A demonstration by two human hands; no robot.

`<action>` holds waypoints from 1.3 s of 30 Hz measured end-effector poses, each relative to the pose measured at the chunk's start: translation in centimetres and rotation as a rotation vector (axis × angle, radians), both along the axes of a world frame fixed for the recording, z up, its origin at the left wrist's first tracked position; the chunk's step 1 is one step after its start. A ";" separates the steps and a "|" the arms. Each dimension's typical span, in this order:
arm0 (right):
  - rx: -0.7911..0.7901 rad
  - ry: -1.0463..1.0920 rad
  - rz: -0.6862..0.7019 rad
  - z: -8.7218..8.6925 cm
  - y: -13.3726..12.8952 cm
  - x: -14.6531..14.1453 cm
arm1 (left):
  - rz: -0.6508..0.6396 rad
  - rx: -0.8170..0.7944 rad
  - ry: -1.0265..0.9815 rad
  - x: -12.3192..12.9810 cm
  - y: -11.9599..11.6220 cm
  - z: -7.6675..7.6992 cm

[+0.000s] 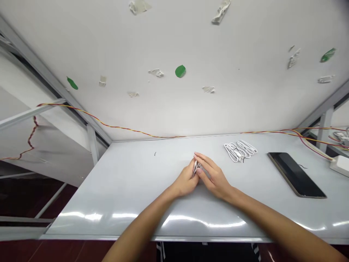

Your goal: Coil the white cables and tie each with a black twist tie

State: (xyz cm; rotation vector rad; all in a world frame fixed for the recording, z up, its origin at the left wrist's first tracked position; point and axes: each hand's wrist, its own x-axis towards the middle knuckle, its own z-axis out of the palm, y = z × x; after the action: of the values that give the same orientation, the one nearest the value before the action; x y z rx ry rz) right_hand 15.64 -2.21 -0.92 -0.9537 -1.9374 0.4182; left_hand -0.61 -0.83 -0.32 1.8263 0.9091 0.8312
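Between both my hands, over the middle of the grey table (131, 182), is a white cable (195, 168) in a bundle, mostly hidden by the fingers. My left hand (187, 180) is closed around its left side. My right hand (214, 176) presses against it from the right, fingers together and bent toward the left hand. Just behind and right of my hands lie coiled white cables (240, 150) with dark ties on them.
A dark phone (297, 174) lies at the right, a thin black tie (302, 166) beside it. Another small black tie (155, 154) is at back left. A white power strip (340, 165) sits at the right edge. Twisted red and yellow wires (120, 127) run along the white back wall.
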 end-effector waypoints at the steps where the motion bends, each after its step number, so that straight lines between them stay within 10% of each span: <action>1: 0.010 -0.020 0.019 -0.1 -0.1 -0.1 | 0.005 -0.021 -0.018 0.1 0.0 -0.1; 12: 0.081 -0.175 -0.030 -0.1 0.5 0.9 | -0.136 -0.321 -0.031 0.5 -1.1 0.5; 19: 0.230 -0.189 -0.118 0.0 1.3 1.9 | -0.421 -0.931 -0.226 -0.4 -0.6 2.5; 24: 0.397 -0.246 -0.016 0.2 1.8 2.4 | -0.363 -1.002 -0.344 -0.4 -0.6 1.8; 27: 0.277 -0.228 -0.139 0.7 3.3 4.1 | -0.232 -0.929 -0.394 0.1 -0.5 0.9; 32: -0.185 -0.494 -0.872 1.2 6.9 10.3 | -0.044 -0.793 -0.439 0.4 -0.1 0.3; 39: -0.560 -0.682 -0.888 0.5 8.4 14.3 | 0.092 -0.802 -0.501 0.4 0.4 -0.4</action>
State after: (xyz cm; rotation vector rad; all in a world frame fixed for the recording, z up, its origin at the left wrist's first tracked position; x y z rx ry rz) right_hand 29.98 6.19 -0.38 -2.4207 -1.7164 0.0925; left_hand -0.26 -0.46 -0.67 0.8385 0.8287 0.7730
